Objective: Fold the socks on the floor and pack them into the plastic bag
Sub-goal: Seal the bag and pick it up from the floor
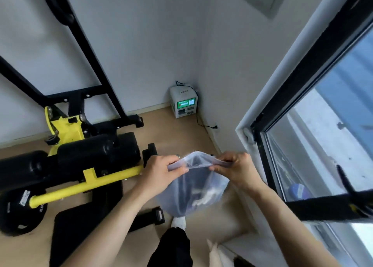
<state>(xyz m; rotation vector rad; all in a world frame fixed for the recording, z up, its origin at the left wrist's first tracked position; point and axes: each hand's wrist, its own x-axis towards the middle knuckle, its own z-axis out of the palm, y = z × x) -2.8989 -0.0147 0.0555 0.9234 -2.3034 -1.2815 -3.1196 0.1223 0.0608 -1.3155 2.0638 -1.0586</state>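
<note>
Translucent plastic bag [193,194] is hanging in the air in front of the person, above the light wood floor [171,129], held by its top edge only.

Left hand [159,172] is pinching the left end of the bag's top strip, with the thumb on the near side and the fingers curled over the far side. Right hand [234,168] is gripping the right end the same way, fingers curled tight on the plastic. Both hands are clamping the bag and neither is free. Between them the top edge is bowing upward a little. Can't tell whether the mouth is sealed or gaping.

Socks [201,196] are sitting inside the bag, low down, with dark fabric and some white patches showing through the plastic. The view is blurred there, so the count isn't readable.

The bag's bottom is hanging just above a white-socked foot [178,222], and a black trouser leg [173,246] is showing below it at the frame's lower edge.

A yellow and black exercise machine [66,129] is taking up the floor to the left, its yellow bar running close beside the left wrist. A white box [182,103] with a green screen is standing in the far corner, and a black cable [198,119] is trailing from it along the wall. A black-framed window [333,135] is filling the right side.
</note>
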